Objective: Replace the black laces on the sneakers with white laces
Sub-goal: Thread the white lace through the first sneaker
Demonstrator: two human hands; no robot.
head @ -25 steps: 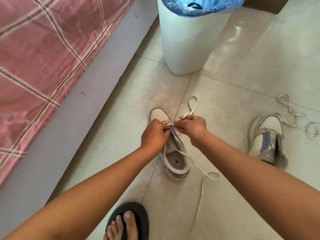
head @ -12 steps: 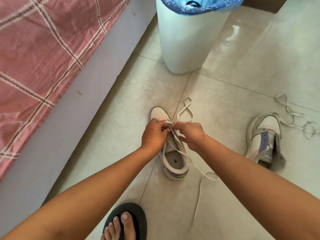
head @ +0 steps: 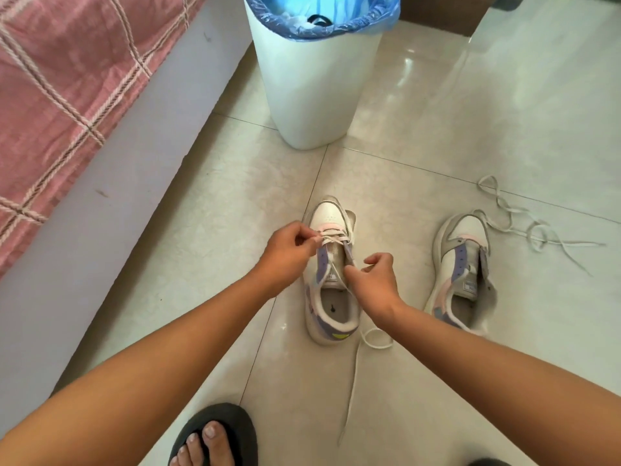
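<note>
Threading the white lace [head: 336,264] through the left sneaker's [head: 331,280] lower eyelets, both hands pinch lace: left hand [head: 289,252], right hand [head: 376,280]; next, probably the following eyelet pair.

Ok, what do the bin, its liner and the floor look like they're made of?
Bin: likely smooth white plastic, with an even matte wall. Liner: thin blue plastic film, crinkled and translucent, folded over the rim. Floor: glossy pale tiles, probably ceramic, showing grout lines and window glare.
</note>
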